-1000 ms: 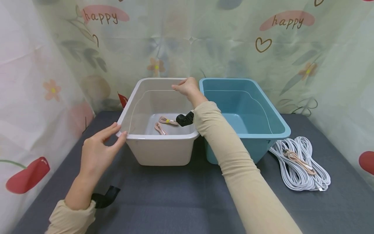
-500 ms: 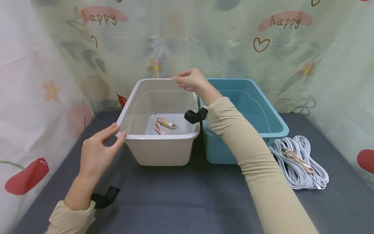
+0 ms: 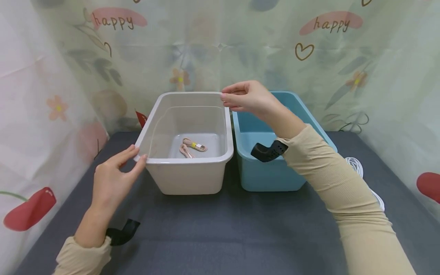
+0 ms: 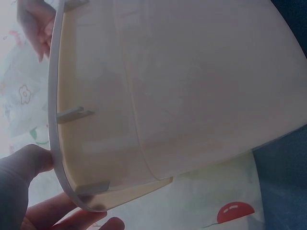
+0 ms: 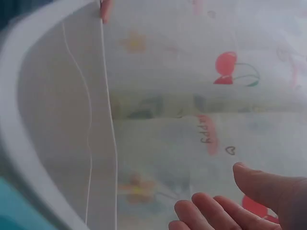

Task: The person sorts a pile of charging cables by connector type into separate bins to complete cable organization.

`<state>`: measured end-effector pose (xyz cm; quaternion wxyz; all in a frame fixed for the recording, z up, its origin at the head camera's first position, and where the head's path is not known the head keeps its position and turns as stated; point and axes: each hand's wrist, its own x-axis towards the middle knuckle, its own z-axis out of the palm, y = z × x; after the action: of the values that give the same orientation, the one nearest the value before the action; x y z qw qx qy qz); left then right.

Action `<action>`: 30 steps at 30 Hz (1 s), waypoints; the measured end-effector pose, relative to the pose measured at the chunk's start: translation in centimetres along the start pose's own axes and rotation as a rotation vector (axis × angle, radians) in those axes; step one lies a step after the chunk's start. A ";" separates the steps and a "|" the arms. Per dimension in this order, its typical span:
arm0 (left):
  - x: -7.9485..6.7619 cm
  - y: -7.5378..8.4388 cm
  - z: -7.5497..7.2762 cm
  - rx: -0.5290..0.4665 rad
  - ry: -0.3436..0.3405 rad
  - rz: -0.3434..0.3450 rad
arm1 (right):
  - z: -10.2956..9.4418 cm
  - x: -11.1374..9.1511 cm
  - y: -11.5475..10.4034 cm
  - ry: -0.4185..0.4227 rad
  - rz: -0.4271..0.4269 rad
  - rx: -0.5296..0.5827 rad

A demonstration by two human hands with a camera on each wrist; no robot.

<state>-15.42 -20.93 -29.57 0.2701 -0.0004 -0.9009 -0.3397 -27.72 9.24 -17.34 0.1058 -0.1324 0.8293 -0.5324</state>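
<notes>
At the front left corner of a beige plastic tub (image 3: 189, 177), my left hand (image 3: 111, 183) pinches the rim between thumb and fingers. The left wrist view shows the thumb (image 4: 36, 160) on one side of that rim and fingertips on the other. My right hand (image 3: 256, 99) is over the gap near the tub's far right corner, fingers loosely bent and holding nothing. Its right wrist view shows the fingers (image 5: 206, 213) apart from the tub. Inside the tub lie two small pinkish cable bundles, one with a yellow band (image 3: 194, 145).
A blue tub (image 3: 271, 173) stands to the right, partly behind my right forearm. Beyond it, a coil of white cable (image 3: 355, 166) is mostly hidden by the sleeve. Dark cloth (image 3: 206, 236) covers the table, and a patterned curtain (image 3: 220, 65) hangs behind.
My right hand has moved from over the beige tub to the right, its arm now covering much of the white coil. The left hand keeps its grip on the rim.
</notes>
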 end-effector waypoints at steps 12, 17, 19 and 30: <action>-0.1 0.0 0.0 -0.004 -0.001 0.001 | -4.8 -5.5 4.5 0.105 -0.077 0.000; -0.1 0.0 0.0 -0.003 0.006 0.005 | -6.1 -7.6 6.1 0.122 -0.069 0.008; -0.2 -0.1 0.0 -0.004 0.010 0.004 | -6.6 -8.2 6.8 0.133 -0.069 0.024; -0.2 -0.1 0.1 -0.011 0.001 0.007 | -9.2 -12.0 11.1 0.238 -0.101 0.141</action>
<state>-15.26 -20.90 -29.77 0.2715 -0.0047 -0.8990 -0.3437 -20.53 25.49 -23.31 -0.0114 -0.1022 0.7888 -0.6060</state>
